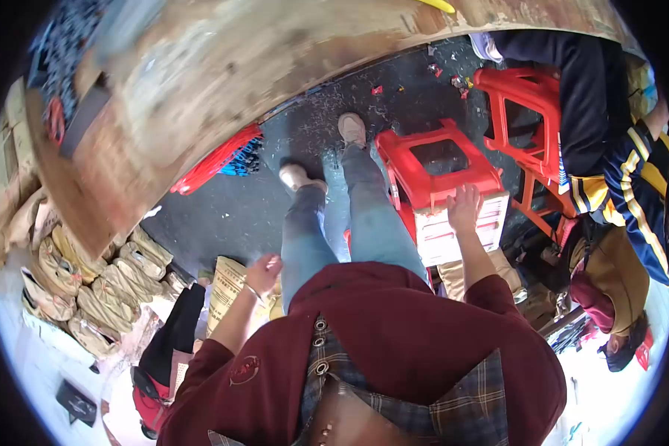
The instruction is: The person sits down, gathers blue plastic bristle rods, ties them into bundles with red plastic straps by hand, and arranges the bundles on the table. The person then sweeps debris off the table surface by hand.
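My left hand (264, 273) hangs beside my left thigh, a bracelet on its wrist. Its fingers are loosely bent and I see nothing held in them. Behind that hand is a brown printed paper sack (227, 286). With fingers spread, my right hand (464, 208) is over a pale slatted panel (453, 241) at the near side of a red plastic stool (442, 134). Whether it touches the panel or the stool, I cannot tell. No object shows in its grip.
A worn wooden table (223, 67) curves across the top. Red and blue bundles (219, 160) lie beneath its edge. Rows of brown paper packages (111, 286) are at left. Another red stool (524, 111) stands at right, beside a person in dark trousers (591, 97). Scraps litter the dark floor (208, 230).
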A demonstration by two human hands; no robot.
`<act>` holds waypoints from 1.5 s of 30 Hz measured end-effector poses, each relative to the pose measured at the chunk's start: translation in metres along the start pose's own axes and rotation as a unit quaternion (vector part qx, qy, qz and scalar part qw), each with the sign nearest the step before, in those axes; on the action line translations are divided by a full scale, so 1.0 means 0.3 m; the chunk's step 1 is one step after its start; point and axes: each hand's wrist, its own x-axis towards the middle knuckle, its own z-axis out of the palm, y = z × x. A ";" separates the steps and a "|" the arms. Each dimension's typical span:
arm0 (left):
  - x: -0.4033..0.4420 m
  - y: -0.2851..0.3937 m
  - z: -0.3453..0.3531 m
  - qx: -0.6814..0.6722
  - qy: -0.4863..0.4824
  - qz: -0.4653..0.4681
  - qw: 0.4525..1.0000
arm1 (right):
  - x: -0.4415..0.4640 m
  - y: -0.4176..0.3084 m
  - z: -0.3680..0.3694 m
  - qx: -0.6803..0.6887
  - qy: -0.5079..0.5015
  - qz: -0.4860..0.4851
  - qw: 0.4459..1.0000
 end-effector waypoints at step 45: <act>1.267 -0.088 -0.254 0.033 0.315 0.587 0.746 | 0.248 0.053 0.242 -0.171 -0.022 -0.100 0.980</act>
